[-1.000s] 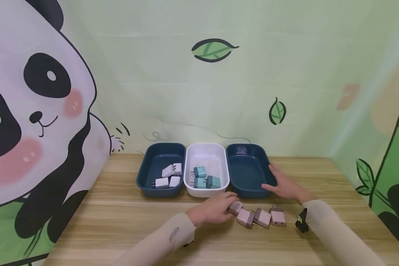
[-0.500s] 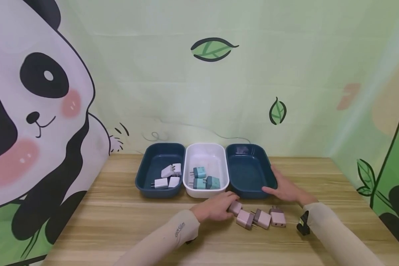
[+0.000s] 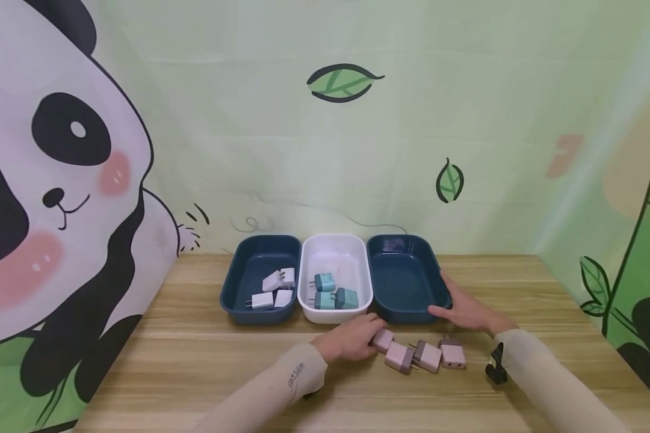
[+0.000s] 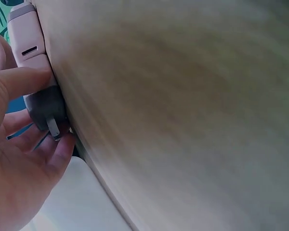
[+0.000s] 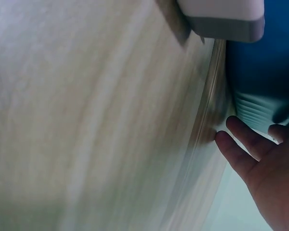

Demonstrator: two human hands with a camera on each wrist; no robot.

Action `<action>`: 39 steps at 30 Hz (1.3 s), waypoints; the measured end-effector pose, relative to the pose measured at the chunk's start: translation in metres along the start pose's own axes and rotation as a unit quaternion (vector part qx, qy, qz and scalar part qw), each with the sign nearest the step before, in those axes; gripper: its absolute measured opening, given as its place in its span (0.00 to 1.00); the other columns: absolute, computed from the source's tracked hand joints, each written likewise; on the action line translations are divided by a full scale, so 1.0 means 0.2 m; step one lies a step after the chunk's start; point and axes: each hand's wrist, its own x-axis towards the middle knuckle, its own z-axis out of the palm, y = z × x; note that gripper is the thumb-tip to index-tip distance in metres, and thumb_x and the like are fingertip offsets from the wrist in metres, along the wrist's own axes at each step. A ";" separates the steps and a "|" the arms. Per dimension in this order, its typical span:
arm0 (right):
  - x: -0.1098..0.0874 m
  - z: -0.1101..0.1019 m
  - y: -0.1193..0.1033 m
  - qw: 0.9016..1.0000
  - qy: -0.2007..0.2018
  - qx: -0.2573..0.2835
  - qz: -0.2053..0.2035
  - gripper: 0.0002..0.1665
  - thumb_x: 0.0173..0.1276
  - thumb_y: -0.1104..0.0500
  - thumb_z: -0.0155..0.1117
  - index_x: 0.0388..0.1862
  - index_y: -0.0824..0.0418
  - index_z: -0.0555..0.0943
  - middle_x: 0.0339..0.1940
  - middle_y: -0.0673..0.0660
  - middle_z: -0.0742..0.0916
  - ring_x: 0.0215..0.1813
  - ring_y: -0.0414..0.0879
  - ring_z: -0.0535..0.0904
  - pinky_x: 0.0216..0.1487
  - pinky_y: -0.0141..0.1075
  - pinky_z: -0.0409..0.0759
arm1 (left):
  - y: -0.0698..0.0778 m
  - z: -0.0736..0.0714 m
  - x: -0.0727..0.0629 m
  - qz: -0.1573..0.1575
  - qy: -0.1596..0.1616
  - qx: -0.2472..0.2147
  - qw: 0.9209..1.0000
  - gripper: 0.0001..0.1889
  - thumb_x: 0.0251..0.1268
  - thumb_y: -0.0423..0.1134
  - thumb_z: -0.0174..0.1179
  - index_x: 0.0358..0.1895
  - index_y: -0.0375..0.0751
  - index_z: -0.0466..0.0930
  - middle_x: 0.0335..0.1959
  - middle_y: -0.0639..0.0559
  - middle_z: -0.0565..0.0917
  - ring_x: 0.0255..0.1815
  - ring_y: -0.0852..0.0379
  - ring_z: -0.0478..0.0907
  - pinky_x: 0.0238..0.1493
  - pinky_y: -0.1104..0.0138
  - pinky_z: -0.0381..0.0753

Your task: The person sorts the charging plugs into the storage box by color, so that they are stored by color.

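My left hand pinches the leftmost of several pink-and-grey plug chargers on the table. In the left wrist view, the thumb lies on one side of this charger and the fingers on the other, near its metal prong. The other pink chargers form a short row to its right. My right hand rests against the right side of the right-hand dark blue tray, thumb at the near corner. Its fingers are spread and nearly straight in the right wrist view. That tray has nothing in it.
A white tray with teal-and-grey chargers stands left of the blue tray. Beyond it, another dark blue tray holds several white chargers. The three trays stand side by side before a printed cloth backdrop.
The head view has shifted slightly. Both hands, the chargers and the trays keep nearly the same places; the left hand stays on the leftmost pink charger.
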 end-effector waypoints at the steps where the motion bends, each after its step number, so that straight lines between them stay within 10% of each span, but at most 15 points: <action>1: 0.00 0.00 0.00 1.000 -0.001 0.000 0.000 0.59 0.65 0.42 0.61 0.75 0.68 0.37 0.73 0.73 0.50 0.70 0.70 0.51 0.65 0.64 0.52 | 0.00 0.00 0.00 0.002 0.003 0.004 1.000 0.25 0.61 0.41 0.64 0.61 0.42 0.71 0.55 0.51 0.74 0.52 0.60 0.71 0.58 0.70 0.69; 22: -0.01 -0.02 -0.04 1.000 -0.026 0.001 -0.001 0.59 0.66 0.44 0.60 0.74 0.69 0.34 0.73 0.74 0.48 0.70 0.72 0.48 0.64 0.64 0.51 | 0.03 -0.19 -0.13 0.009 0.037 -0.079 0.996 0.21 0.64 0.44 0.62 0.57 0.42 0.71 0.48 0.55 0.73 0.42 0.65 0.71 0.45 0.75 0.73; 39: 0.00 -0.01 -0.02 0.999 -0.033 0.020 -0.007 0.58 0.67 0.46 0.60 0.75 0.64 0.32 0.74 0.71 0.46 0.71 0.70 0.48 0.64 0.65 0.50 | 0.00 -0.33 0.01 -0.034 0.090 -0.113 0.989 0.24 0.66 0.45 0.59 0.62 0.44 0.69 0.51 0.53 0.73 0.45 0.62 0.70 0.49 0.73 0.72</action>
